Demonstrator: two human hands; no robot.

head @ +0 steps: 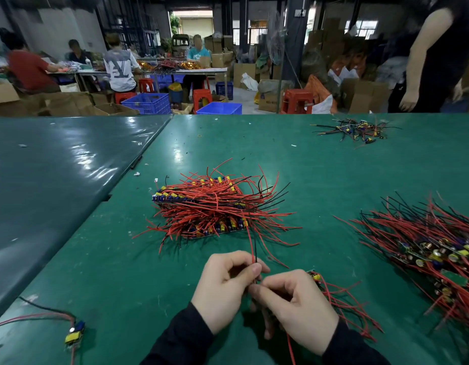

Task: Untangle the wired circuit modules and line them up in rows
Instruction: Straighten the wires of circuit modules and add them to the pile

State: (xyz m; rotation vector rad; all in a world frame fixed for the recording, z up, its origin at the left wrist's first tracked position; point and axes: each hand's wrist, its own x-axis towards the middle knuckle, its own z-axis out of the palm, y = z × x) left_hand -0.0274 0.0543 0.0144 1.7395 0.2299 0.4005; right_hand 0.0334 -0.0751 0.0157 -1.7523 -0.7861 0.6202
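A stack of circuit modules with red and black wires lies lined up in rows at the middle of the green table. A large tangled heap of modules lies at the right. My left hand pinches a red and black wire pair that rises toward the stack. My right hand pinches the same wires just below. A small bunch of modules lies under and right of my right hand; whether that hand holds it is hidden.
A single module with wires lies at the near left. A small tangle of modules sits at the far right. A darker table adjoins on the left. A person stands beyond the far right edge.
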